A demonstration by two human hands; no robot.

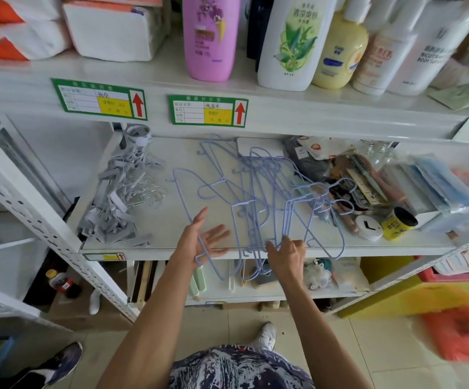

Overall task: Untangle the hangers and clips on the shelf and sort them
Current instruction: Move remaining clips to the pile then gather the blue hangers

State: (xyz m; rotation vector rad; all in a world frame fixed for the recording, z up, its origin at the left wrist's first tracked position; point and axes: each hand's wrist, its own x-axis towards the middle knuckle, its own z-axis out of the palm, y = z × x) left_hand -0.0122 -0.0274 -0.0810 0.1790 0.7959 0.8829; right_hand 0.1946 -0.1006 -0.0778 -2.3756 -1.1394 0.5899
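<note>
Pinching tangled hangers (287,220) in curled fingers (270,247), the right hand (286,255) hovers (left hand (205,242) splayed open, touching one hanger).

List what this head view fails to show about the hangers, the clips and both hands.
- Hangers: head view; the wires overlap, so their number cannot be counted.
- Right hand: head view, seen from the back; it hides which wires it grips.
- Clips: head view; heaped and blurred, count unclear.
- Left hand: head view; a wire crosses the palm, contact unclear.
</note>
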